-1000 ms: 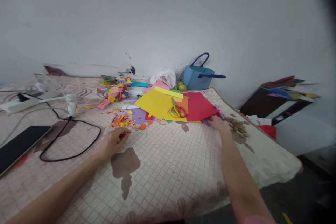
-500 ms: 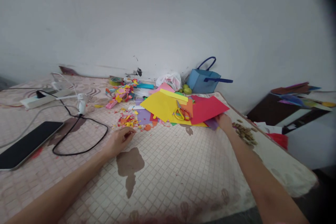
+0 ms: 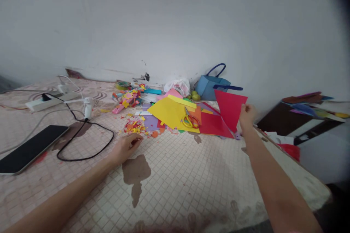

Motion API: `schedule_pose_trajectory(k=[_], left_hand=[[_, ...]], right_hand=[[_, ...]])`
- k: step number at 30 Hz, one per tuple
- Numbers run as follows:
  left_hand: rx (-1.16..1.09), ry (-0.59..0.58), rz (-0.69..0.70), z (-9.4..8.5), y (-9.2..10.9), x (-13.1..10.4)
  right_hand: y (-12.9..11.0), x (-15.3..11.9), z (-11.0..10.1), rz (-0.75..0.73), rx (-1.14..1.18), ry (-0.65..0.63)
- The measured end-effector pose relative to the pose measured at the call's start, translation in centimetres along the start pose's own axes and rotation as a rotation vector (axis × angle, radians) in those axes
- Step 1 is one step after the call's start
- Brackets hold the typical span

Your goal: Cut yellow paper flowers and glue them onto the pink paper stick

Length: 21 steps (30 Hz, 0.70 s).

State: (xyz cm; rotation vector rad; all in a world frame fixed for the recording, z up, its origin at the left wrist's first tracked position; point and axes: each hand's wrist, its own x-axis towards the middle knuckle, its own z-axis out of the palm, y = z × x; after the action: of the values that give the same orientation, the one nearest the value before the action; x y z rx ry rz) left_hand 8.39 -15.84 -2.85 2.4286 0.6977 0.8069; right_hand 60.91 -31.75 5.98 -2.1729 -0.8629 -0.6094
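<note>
My right hand (image 3: pixel 247 116) pinches the edge of a red paper sheet (image 3: pixel 231 107), which stands tilted above the pile. Below it lies another red sheet (image 3: pixel 214 123). Left of that, scissors (image 3: pixel 188 119) with yellow and orange handles rest on a yellow sheet (image 3: pixel 165 111). My left hand (image 3: pixel 126 147) lies on the tablecloth (image 3: pixel 186 174) with its fingers curled in; whether anything is inside them is hidden. Just beyond it are small paper scraps (image 3: pixel 134 127) in red, yellow and orange. A purple sheet (image 3: pixel 150 122) shows partly under the pile.
On the left are a tablet-like device (image 3: pixel 32 149), a black cable (image 3: pixel 82 161) and a power strip (image 3: pixel 51 101). Colourful cut-outs (image 3: pixel 128 99), a white plastic bag (image 3: pixel 177 87), green fruit (image 3: pixel 195 96) and a blue bag (image 3: pixel 210 88) sit near the wall.
My right hand has lifted the red sheet off the pile and moved up and right with it, uncovering another red sheet. My left hand stays in place. The view has shifted slightly.
</note>
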Motion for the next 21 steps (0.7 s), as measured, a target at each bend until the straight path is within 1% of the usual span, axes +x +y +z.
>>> schedule_pose_trajectory(k=[2,3,5,6,7,9,12,14,16,17,18,19,20,21], left_hand=[[0.004,0.004,0.0,0.0,0.1,0.0],[0.008,0.007,0.001,0.0,0.2,0.0],[0.01,0.01,0.009,0.1,0.2,0.0],[0.01,0.011,0.014,0.1,0.1,0.0],[0.01,0.011,0.02,0.1,0.1,0.0],[0.011,0.007,0.034,0.2,0.1,-0.1],[0.022,0.016,0.066,0.3,0.0,-0.2],[0.034,0.025,0.096,0.5,-0.1,-0.2],[0.042,0.033,0.131,0.7,-0.1,-0.2],[0.043,0.033,0.145,0.8,0.0,-0.2],[0.042,0.034,0.157,0.8,0.1,-0.2],[0.04,0.039,0.169,0.9,0.2,-0.2],[0.037,0.04,0.177,0.9,0.3,-0.2],[0.035,0.041,0.182,1.0,0.3,-0.2]], right_hand=[[-1.7,-0.3,-0.7,0.031,-0.01,0.126],[-2.5,-0.8,-1.0,0.028,-0.007,0.168],[-4.4,-2.3,-1.3,-0.025,0.016,0.19],[-5.3,-3.5,-1.3,-0.063,0.029,0.177],[-6.2,-5.0,-1.2,-0.102,0.039,0.161],[-8.0,-8.8,-0.9,-0.217,0.074,0.083],[-10.6,-15.5,-0.8,-0.36,0.129,-0.031],[-12.1,-19.6,-1.3,-0.469,0.213,-0.117],[-13.3,-22.2,-2.1,-0.56,0.306,-0.253],[-13.5,-22.6,-2.6,-0.584,0.34,-0.331],[-13.3,-22.4,-2.9,-0.573,0.355,-0.369],[-12.8,-21.6,-3.1,-0.542,0.343,-0.38],[-11.9,-20.3,-3.1,-0.465,0.293,-0.361],[-10.6,-18.5,-3.0,-0.364,0.192,-0.333]])
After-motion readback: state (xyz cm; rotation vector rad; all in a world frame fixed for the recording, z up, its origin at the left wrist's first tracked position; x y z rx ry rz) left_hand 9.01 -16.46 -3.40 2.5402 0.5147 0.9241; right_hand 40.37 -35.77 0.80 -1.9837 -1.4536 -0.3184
